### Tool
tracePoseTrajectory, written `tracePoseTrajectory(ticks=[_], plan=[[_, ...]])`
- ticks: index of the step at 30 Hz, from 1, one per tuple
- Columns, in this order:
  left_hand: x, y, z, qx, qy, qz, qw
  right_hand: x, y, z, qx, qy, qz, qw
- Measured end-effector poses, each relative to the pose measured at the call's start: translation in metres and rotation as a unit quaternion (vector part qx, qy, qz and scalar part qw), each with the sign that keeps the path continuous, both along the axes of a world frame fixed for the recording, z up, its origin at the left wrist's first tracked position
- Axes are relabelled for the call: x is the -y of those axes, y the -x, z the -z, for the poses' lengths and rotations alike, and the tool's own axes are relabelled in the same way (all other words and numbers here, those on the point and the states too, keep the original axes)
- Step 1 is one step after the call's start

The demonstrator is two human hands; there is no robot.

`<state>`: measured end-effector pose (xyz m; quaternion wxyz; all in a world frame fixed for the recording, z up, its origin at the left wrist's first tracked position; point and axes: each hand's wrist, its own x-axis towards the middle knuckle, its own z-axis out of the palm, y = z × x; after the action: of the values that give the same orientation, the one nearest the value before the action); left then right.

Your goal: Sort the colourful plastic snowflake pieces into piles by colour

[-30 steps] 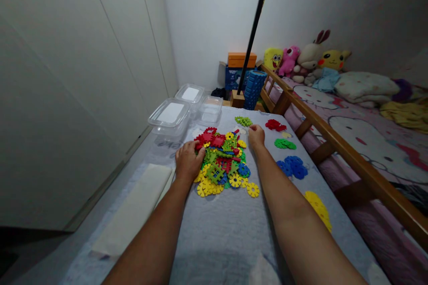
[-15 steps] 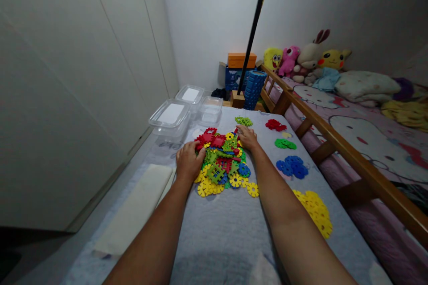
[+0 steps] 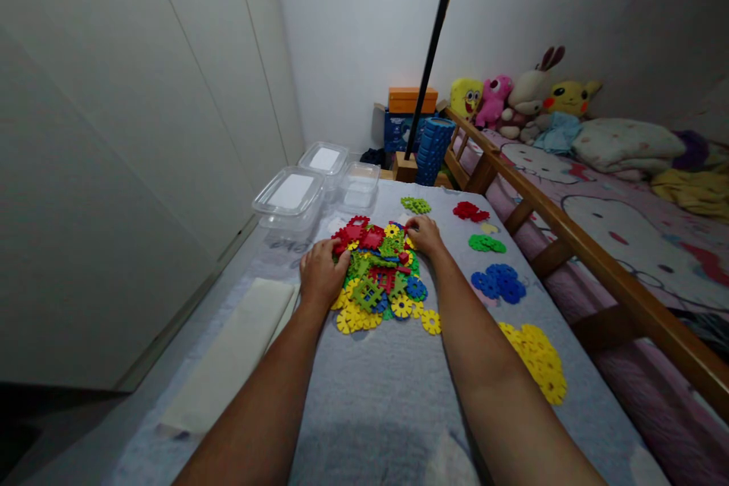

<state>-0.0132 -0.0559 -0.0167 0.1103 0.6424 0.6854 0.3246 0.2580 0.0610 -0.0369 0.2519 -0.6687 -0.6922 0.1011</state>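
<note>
A mixed heap of plastic interlocking pieces (image 3: 379, 277) lies between my two hands, with red, green, yellow and blue notched discs and toothed squares. My left hand (image 3: 323, 270) rests against the heap's left side, its thumb apart from the fingers, touching red and green pieces. At the far right edge of the heap, my right hand (image 3: 424, 235) has its fingers curled together; whatever they hold is hidden. A yellow disc (image 3: 431, 322) lies at the heap's near right corner, beside my right forearm.
Sorted piles stand to the right: red (image 3: 470, 211), green (image 3: 487, 243), blue (image 3: 499, 283) and yellow (image 3: 538, 361). A light green pile (image 3: 415, 205) sits beyond my right hand. Clear plastic boxes (image 3: 289, 194) stand at back left, a folded cream cloth (image 3: 231, 357) nearer. A wooden bed rail (image 3: 529, 201) borders the right.
My right hand's fingers have curled in at the heap's far right edge, where they were stretched out over a red piece before. My left hand has stayed in place.
</note>
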Motion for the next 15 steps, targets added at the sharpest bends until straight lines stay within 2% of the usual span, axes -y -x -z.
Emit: tracePoseTrajectory(ticks=[4,11,15], plan=[[0.0,0.0,0.0,-0.001,0.0,-0.001,1.0,0.0,-0.001,0.0,-0.037,-0.032,0.005,0.999],[-0.001,0.0,0.001,-0.003,-0.001,0.001,1.0,0.0,0.0,-0.006,-0.154,-0.048,0.059,0.985],[0.0,-0.001,0.0,-0.003,0.001,0.0,1.0,-0.009,-0.021,-0.014,-0.188,-0.075,0.108,0.973]])
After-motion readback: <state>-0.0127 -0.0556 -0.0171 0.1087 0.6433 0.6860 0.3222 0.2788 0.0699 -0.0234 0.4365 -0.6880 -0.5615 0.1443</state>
